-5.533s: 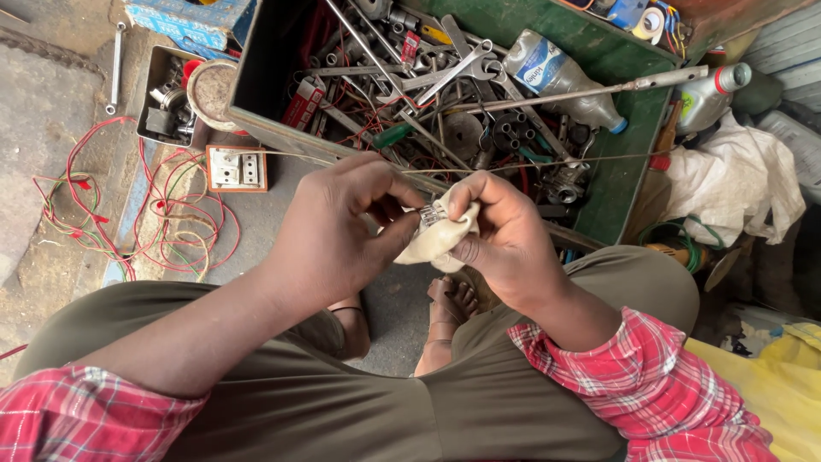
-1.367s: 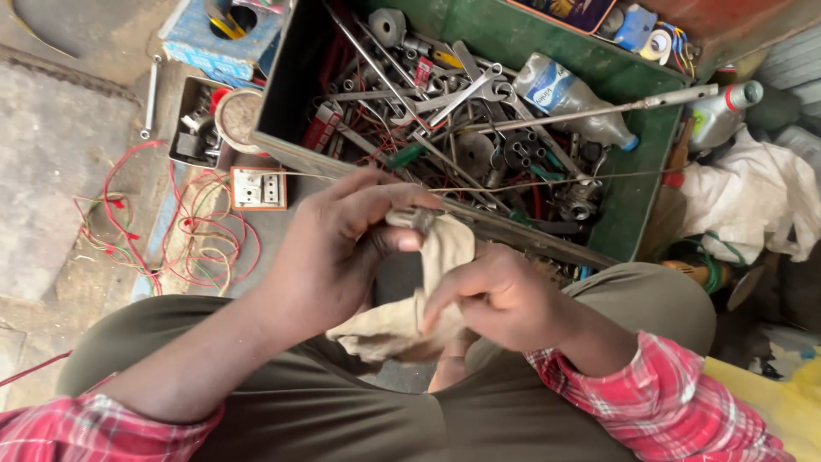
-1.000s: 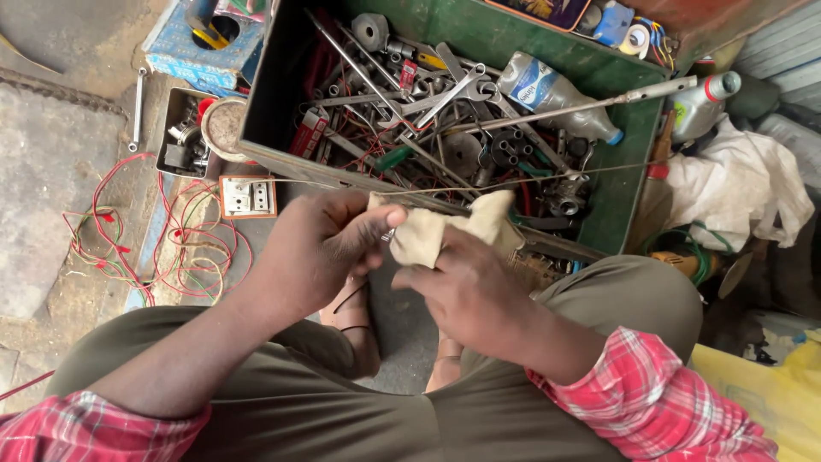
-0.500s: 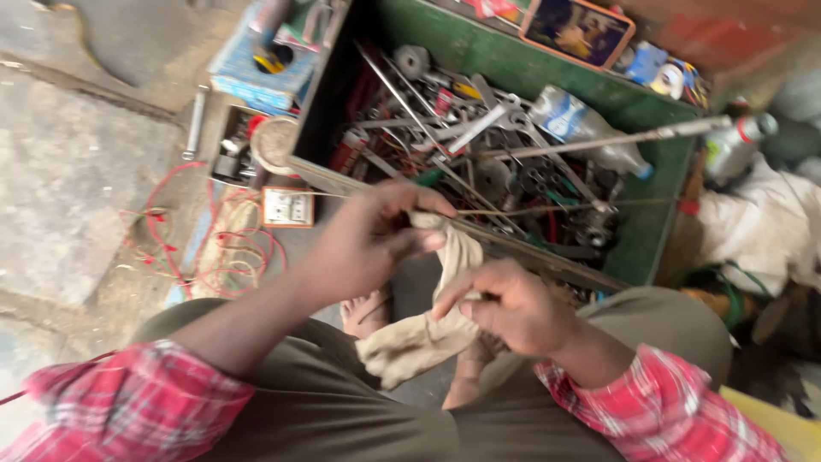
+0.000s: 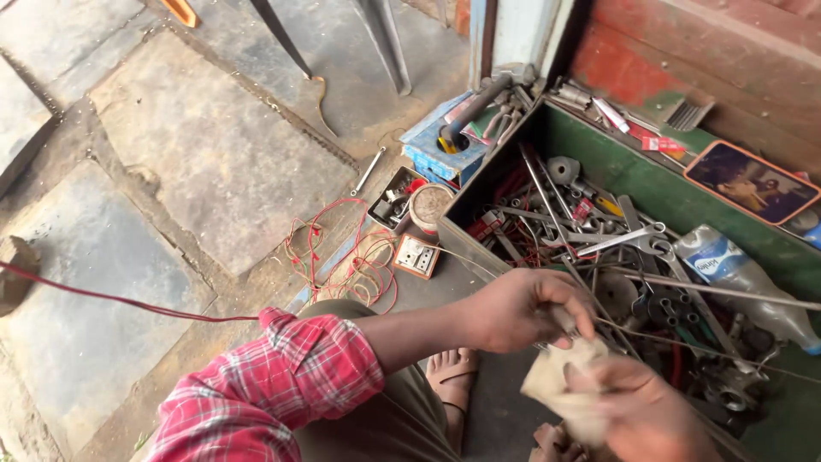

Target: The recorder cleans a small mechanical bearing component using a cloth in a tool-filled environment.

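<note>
While the left hand pinches a small part, possibly metal though blur hides it, against a beige cloth, the right hand at four o'clock grips that cloth from below, both over the near rim of a green toolbox. Spanners and a plastic bottle lie inside at two o'clock; red wire and a switch plate sit at ten o'clock on the stone floor
</note>
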